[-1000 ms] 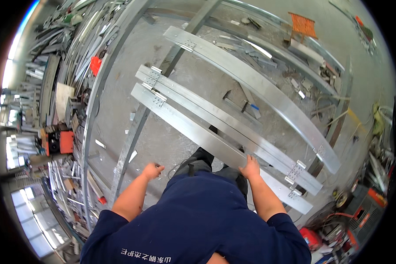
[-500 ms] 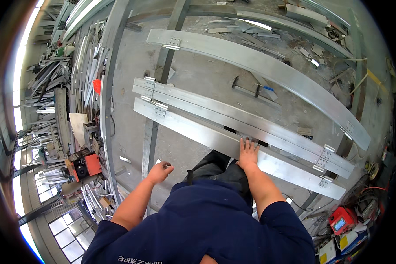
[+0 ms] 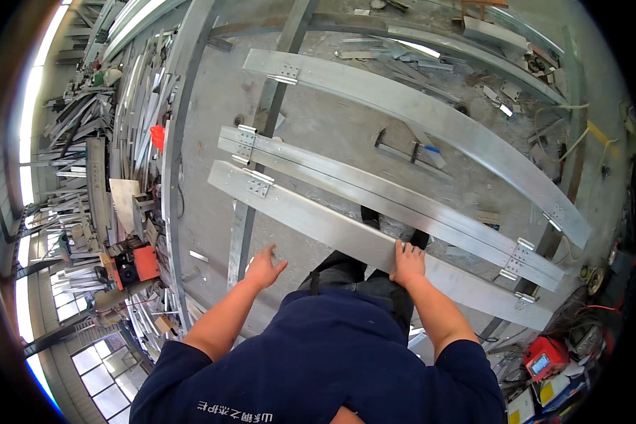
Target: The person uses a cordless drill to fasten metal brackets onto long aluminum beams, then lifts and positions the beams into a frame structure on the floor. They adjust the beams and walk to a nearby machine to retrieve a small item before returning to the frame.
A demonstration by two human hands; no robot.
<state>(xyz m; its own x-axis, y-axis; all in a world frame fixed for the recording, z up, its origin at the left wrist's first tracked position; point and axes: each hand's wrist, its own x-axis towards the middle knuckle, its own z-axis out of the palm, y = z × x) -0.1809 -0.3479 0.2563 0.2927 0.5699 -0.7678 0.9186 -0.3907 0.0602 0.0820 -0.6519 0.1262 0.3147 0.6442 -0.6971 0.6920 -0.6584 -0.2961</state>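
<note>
A long silvery metal beam (image 3: pixel 318 220) lies crosswise just in front of me, with a hinge-like bracket at each end. My right hand (image 3: pixel 408 263) is on it right of the middle, its fingers bent over the far edge. My left hand (image 3: pixel 263 268) is in the air on the near side of the beam's left part, fingers apart and holding nothing. Beyond a narrow gap lies a second, grooved metal beam (image 3: pixel 374 189), also with end brackets. A third metal beam (image 3: pixel 417 109) lies farther off. My legs show partly beneath the nearest beams.
Grey steel rails (image 3: pixel 242 237) support the beams' ends. On the floor stands a small metal frame with a blue-handled clamp (image 3: pixel 430 148). Metal scrap (image 3: pixel 138 106) is heaped at the left, beside an orange machine (image 3: pixel 147 263). A red box with a screen (image 3: pixel 544 358) sits at lower right.
The nearest beam has shifted toward me, and the gap behind it has widened. My right hand's fingers went from lying spread to bending over its edge. My left hand moved slightly forward and opened.
</note>
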